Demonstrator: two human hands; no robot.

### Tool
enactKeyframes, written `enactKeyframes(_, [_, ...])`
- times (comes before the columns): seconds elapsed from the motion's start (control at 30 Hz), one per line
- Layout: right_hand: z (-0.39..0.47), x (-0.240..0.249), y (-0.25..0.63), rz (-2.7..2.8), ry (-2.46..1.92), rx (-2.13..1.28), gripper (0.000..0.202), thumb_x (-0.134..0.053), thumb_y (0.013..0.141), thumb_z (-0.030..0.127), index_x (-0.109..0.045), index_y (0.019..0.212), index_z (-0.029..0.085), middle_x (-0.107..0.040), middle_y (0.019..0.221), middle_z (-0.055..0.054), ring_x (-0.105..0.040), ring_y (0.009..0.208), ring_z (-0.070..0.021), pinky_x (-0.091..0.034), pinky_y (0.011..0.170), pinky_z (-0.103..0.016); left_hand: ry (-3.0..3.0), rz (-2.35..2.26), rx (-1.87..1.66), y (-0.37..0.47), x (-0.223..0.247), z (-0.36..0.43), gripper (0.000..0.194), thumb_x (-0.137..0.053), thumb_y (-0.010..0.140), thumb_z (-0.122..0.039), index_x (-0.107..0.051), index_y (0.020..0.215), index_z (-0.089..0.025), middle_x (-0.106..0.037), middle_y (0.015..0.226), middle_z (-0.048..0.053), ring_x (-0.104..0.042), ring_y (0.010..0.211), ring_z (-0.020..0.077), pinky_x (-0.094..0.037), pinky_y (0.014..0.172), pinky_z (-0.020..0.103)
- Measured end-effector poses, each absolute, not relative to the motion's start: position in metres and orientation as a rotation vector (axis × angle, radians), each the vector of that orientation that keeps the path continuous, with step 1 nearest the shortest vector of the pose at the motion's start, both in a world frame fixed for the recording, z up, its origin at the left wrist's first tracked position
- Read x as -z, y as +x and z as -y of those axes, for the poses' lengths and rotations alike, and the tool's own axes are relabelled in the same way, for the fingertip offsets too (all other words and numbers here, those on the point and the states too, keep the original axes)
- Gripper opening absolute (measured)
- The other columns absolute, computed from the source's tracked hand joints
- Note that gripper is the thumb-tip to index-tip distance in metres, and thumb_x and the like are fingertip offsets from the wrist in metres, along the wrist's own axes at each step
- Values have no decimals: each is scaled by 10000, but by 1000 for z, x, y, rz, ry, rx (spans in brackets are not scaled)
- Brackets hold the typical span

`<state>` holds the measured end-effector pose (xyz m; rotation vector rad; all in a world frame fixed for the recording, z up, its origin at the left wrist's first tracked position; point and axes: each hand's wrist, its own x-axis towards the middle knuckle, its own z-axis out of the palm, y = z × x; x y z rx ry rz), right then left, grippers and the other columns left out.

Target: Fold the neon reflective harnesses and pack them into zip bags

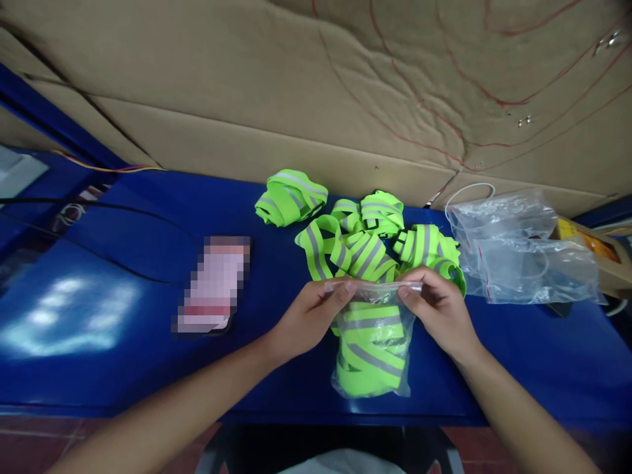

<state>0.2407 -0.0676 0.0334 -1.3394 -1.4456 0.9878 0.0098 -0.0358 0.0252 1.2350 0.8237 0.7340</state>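
Note:
A clear zip-lock bag (368, 388) hangs in front of me near the table's front edge, its zip strip at the top. Inside it lies a folded neon-green strap (372, 355) with grey reflective stripes. My left hand (316, 313) pinches the left end of the zip strip between thumb and fingers. At the right end, my right hand (434, 306) grips the same strip with its thumb on top. Just behind the bag is a heap of similar green reflective straps (365, 253), with some black buckle parts showing.
Another green strap bundle (291, 197) sits at the back. Several empty clear bags (518, 257) lie right, beside a cardboard box (607, 263). A phone (214, 283) with a blurred screen rests left on the blue table (148, 375). Black cables (99, 205) cross the left side; cardboard (222, 79) lines the back.

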Motion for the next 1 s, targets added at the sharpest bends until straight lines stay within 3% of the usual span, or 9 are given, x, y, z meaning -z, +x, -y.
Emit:
enactKeyframes(0.3, [68,-32,241,1469,-1354,-1046,164,-747,901,355,-690,823,222,-658,730,0,-588,653,-141,-463,588,-235,1283,-765,-728,10,-26,38,381,-542,1034,-444,-797,1183,-204,-799,1178,46,-719,1153,230,-521,1027,293])
enactKeyframes(0.5, [68,-36,239,1533,-1375,-1073,161,-738,900,361,-684,831,225,-654,728,2,-555,607,-130,-429,544,-233,1256,-691,-662,11,-24,41,372,-732,923,-391,-761,1252,-221,-771,1261,66,-708,1191,240,-532,1023,291])
enactKeyframes(0.7, [69,-36,240,1563,-1420,-1073,193,-714,914,373,-668,815,213,-607,660,14,-505,545,-116,-406,509,-230,1259,-681,-650,11,-27,42,344,-725,926,-358,-764,1235,-213,-779,1237,76,-702,1213,256,-522,1069,338])
enactKeyframes(1.0, [68,-42,244,1733,-1367,-1033,103,-731,914,332,-738,909,230,-734,839,-13,-678,741,-164,-532,674,-261,1324,-660,-624,9,-27,43,381,-691,950,-349,-726,1299,-201,-744,1322,73,-670,1275,249,-488,1121,345])
